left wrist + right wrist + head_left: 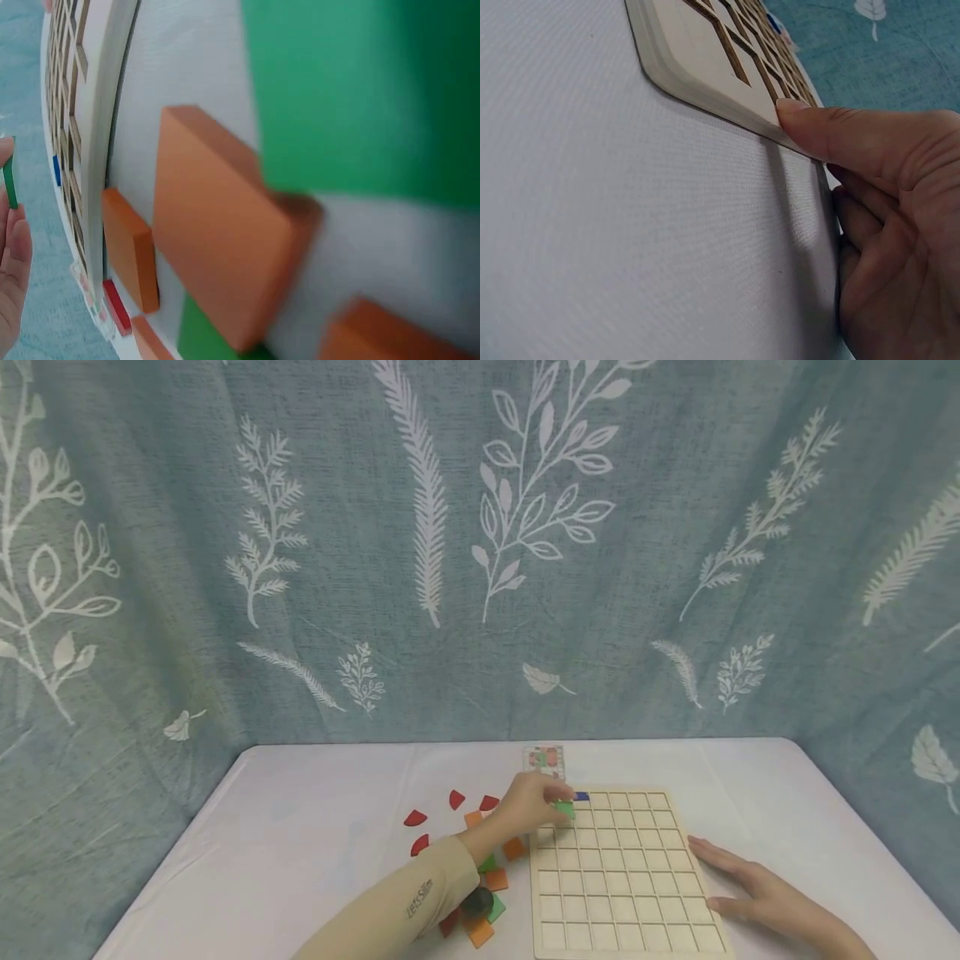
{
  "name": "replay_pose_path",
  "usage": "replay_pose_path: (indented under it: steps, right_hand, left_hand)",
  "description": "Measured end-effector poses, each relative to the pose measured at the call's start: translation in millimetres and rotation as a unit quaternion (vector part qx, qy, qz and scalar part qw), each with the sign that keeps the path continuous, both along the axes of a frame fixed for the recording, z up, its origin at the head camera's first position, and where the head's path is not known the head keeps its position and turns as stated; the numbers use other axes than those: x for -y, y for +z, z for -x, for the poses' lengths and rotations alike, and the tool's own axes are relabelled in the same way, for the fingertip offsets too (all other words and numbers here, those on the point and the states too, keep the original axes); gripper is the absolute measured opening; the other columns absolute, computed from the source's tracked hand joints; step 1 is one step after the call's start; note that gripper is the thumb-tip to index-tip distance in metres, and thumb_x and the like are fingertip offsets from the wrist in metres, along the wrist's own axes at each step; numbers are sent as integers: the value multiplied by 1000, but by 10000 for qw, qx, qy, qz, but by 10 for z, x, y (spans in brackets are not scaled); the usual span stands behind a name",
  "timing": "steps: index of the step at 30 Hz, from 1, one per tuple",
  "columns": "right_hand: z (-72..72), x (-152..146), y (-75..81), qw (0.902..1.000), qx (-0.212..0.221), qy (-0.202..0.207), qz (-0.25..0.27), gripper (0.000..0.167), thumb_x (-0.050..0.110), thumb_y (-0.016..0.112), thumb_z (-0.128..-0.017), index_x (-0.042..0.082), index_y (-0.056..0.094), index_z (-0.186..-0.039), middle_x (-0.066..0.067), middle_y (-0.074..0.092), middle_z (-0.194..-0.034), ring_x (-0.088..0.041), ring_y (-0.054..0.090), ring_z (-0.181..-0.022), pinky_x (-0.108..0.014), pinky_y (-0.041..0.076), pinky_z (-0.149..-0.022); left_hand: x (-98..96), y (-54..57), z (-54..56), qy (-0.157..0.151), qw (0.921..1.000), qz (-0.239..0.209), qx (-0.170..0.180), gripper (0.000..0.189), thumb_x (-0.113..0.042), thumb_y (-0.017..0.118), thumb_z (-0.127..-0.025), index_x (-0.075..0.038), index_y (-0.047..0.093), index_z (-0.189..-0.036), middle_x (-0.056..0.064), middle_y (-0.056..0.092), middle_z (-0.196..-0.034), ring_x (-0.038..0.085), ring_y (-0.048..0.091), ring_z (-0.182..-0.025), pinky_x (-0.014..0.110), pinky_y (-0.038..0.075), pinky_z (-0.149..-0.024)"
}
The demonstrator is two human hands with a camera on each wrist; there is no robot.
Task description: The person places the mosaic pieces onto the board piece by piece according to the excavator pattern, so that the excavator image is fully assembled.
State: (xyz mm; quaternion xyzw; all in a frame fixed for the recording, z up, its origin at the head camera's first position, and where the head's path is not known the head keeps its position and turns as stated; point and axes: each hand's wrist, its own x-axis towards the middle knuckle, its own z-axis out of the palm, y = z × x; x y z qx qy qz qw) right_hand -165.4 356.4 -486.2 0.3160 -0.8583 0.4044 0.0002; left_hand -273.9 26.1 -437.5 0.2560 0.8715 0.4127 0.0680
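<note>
My left hand pinches a small green tile between thumb and fingertips, over the top left corner of a pale gridded wooden board. In the left wrist view the same green tile shows thin and edge-on between the fingers. A blue piece sits in the board's top row, just beside my left fingertips. Against the board's right edge rests my right hand, its fingers extended and thumb apart. The right wrist view shows that thumb touching the board's rim.
Orange tiles, green tiles and red wedge pieces lie scattered left of the board, some under my left forearm. A patterned card lies behind the board. A leaf-print curtain hangs behind the white table.
</note>
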Motion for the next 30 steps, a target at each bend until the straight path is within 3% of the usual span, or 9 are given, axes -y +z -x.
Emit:
replay_pose_path:
  steps: [9, 15, 20, 30]
  right_hand:
    - [18, 1, -13, 10000, 59, 29, -37, 63, 10, 64, -83, -7, 35, -137, 27, 21, -143, 20, 13, -127, 4, 12, -93]
    - [19, 4, -24, 9999, 123, -10, -49, 64, 9, 64, -83, -4, 35, -138, 29, 21, -143, 21, 13, -127, 5, 12, -92]
    - [10, 8, -5, 9999, 145, -10, -2, 63, 10, 64, -83, -9, 35, -136, 28, 21, -143, 21, 14, -126, 4, 12, -92]
    - [-5, -2, 10, 9995, 306, -49, 23, 63, 11, 63, -84, -9, 34, -136, 29, 21, -142, 22, 14, -126, 5, 13, -91]
  left_hand:
    - [-243, -57, 38, -268, 9993, 223, 118, 27, -8, 78, -70, -10, 72, -95, -1, 71, -94, 10, 62, -83, 19, 48, -70]
    - [-297, -106, 56, -240, 9985, 479, -147, 23, -7, 79, -69, -9, 72, -91, -2, 71, -92, 11, 64, -89, 20, 48, -75]
    - [-319, -118, 75, -202, 9962, 704, -473, 23, -9, 81, -67, -11, 72, -89, -3, 70, -90, 10, 62, -88, 20, 47, -76]
    - [-376, -130, 83, -153, 9942, 795, -711, 26, -10, 83, -63, -11, 72, -86, -3, 71, -81, 4, 62, -73, 15, 45, -65]
